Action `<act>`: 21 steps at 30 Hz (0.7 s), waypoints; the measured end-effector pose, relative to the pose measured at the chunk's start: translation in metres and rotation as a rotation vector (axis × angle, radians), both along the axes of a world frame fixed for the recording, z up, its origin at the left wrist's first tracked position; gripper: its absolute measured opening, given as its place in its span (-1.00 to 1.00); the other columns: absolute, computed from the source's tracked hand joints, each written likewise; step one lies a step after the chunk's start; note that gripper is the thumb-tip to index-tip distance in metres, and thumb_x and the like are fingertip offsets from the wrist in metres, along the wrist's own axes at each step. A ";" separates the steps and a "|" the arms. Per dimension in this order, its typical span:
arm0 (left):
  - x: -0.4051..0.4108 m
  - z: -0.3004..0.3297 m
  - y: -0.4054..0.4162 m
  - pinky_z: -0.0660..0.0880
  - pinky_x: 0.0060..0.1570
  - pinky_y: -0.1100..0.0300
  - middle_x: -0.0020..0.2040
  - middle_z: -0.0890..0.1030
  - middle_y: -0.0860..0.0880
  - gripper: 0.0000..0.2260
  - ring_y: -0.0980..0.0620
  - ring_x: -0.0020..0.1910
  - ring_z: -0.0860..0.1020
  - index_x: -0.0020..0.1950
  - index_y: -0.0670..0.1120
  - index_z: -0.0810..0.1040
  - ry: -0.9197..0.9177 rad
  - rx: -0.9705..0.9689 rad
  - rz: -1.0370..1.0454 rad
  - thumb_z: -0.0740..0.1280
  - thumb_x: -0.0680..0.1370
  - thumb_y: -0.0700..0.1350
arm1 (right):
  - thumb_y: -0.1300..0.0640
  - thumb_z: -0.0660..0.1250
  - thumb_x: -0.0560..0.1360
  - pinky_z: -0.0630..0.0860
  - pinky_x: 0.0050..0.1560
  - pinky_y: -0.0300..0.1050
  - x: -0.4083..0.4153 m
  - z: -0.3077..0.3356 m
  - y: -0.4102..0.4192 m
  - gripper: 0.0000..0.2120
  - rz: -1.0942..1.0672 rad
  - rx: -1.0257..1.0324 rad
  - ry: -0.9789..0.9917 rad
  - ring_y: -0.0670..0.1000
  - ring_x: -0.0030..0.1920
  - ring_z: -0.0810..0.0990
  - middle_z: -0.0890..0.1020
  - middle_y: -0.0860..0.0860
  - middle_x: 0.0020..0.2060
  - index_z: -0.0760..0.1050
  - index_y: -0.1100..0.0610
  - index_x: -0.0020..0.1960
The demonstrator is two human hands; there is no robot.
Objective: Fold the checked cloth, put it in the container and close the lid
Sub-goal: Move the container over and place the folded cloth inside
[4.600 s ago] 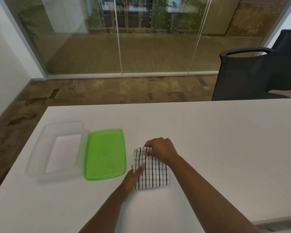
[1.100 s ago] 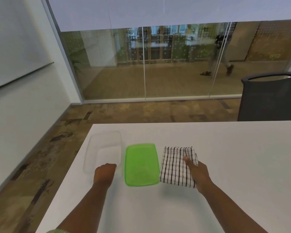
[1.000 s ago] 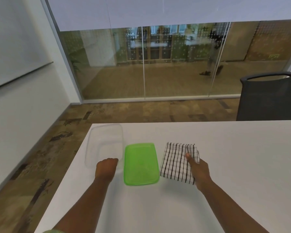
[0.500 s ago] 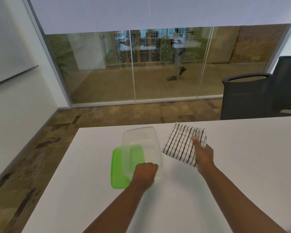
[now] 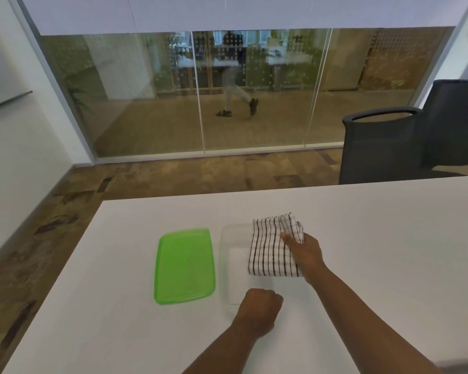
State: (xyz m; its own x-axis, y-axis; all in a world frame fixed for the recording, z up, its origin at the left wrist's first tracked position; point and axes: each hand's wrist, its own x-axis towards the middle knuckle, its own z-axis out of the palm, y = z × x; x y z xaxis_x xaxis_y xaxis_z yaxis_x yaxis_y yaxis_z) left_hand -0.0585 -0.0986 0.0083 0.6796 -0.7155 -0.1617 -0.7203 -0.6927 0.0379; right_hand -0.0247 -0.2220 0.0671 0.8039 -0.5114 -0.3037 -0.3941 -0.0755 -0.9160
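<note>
The folded black-and-white checked cloth [image 5: 273, 248] hangs over the right half of the clear plastic container [image 5: 230, 238], with my right hand [image 5: 304, 253] gripping its right edge. The container stands on the white table [image 5: 376, 238], just right of the green lid [image 5: 184, 265], which lies flat. My left hand [image 5: 260, 309] is closed on the container's near edge. The cloth hides the container's right wall.
A dark office chair [image 5: 405, 147] stands behind the table's far right edge. The table's left edge [image 5: 65, 260] drops to a patterned floor. A glass wall runs across the back, and a person walks behind it.
My left hand carried the container from the lid's left side, over the lid, to its right side. My right hand lifted the cloth and brought it over the container.
</note>
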 end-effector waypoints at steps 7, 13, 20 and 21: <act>0.003 -0.007 -0.008 0.30 -0.32 0.24 -0.30 0.66 -0.12 -0.92 -0.06 -0.34 0.64 -0.20 -0.18 0.59 -0.009 0.009 0.004 0.44 0.34 -0.24 | 0.01 0.35 0.45 0.48 0.22 0.09 0.018 -0.021 0.015 -0.60 0.238 -0.193 0.135 0.17 0.18 0.55 0.60 0.14 0.17 0.48 0.18 0.21; 0.003 -0.023 -0.008 0.05 -0.50 0.40 -0.69 0.44 0.11 -0.67 0.23 -0.74 0.38 -0.56 0.01 0.51 -0.061 0.037 0.072 0.60 -0.16 0.00 | 0.13 0.35 0.45 0.44 0.28 0.10 0.033 -0.043 0.028 -0.57 0.383 -0.156 0.248 0.15 0.24 0.50 0.54 0.12 0.24 0.39 0.17 0.29; 0.004 -0.023 -0.008 0.02 -0.48 0.42 -0.72 0.40 0.11 -0.66 0.23 -0.76 0.30 -0.61 -0.01 0.49 -0.099 -0.043 0.073 0.60 -0.18 0.01 | 0.23 0.30 0.48 0.40 0.30 0.05 0.038 -0.059 0.027 -0.43 0.327 -0.139 0.320 0.19 0.30 0.43 0.44 0.18 0.32 0.15 0.21 0.42; 0.004 -0.024 -0.008 0.03 -0.48 0.42 -0.72 0.41 0.11 -0.67 0.24 -0.76 0.33 -0.60 -0.01 0.50 -0.098 -0.042 0.075 0.60 -0.17 0.01 | 0.24 0.28 0.49 0.38 0.29 0.04 0.039 -0.059 0.028 -0.39 0.348 -0.191 0.316 0.20 0.31 0.42 0.42 0.19 0.33 0.07 0.20 0.44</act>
